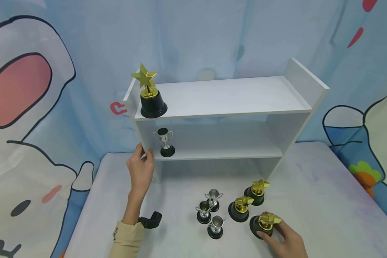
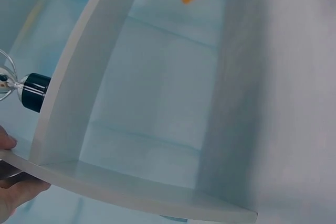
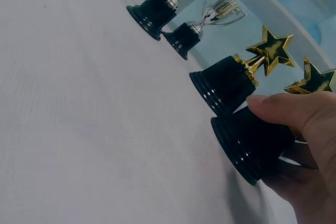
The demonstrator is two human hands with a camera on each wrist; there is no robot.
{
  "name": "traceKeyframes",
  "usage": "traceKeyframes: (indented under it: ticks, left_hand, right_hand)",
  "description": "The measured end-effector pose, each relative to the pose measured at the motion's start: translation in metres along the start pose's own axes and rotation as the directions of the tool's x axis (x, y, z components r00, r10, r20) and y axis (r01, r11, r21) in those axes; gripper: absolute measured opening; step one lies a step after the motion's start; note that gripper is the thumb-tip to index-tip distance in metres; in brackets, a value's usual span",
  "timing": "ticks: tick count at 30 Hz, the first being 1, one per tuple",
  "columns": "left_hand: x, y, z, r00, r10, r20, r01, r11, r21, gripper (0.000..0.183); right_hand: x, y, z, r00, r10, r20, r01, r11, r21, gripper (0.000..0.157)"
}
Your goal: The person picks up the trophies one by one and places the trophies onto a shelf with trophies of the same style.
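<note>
My left hand (image 1: 141,168) grips the front edge of the white shelf unit's left side panel (image 2: 105,192), thumb and fingers on opposite faces. Close by, a silver cup trophy (image 1: 166,141) stands on the middle shelf. Above it, a gold star trophy (image 1: 151,96) stands at the top shelf's left end. My right hand (image 1: 285,238) holds another gold star trophy (image 1: 265,224) by its black base (image 3: 254,142), thumb on one side and fingers round the other. Two more gold star trophies (image 1: 240,209) stand just beyond it, one behind the other.
Three small silver cup trophies (image 1: 215,227) stand grouped on the white-covered table (image 1: 325,200), left of the star trophies. The shelf unit (image 1: 225,96) has raised sides and stands at the back, before a blue cartoon-printed curtain (image 1: 193,39).
</note>
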State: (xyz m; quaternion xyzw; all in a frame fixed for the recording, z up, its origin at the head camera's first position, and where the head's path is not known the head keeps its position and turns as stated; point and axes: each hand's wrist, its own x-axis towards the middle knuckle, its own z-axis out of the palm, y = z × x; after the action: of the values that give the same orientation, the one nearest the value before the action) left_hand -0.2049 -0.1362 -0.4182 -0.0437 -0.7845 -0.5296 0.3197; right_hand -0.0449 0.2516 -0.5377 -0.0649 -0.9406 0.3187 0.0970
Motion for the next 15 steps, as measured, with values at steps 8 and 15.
traceKeyframes:
  ticks: [8, 15]
  left_hand:
    - [0.0, -0.002, 0.0, 1.0, -0.01, 0.009, 0.01, 1.0, -0.01, 0.036]
    - [0.0, -0.002, -0.001, 1.0, -0.008, 0.012, 0.009, 1.0, -0.011, 0.036]
  right_hand:
    - [-0.004, -0.002, 0.0, 0.988, -0.096, -0.124, 0.091, 0.995, -0.046, 0.059]
    - [-0.009, -0.012, -0.011, 0.986, -0.116, -0.122, 0.108, 0.992, -0.069, 0.061]
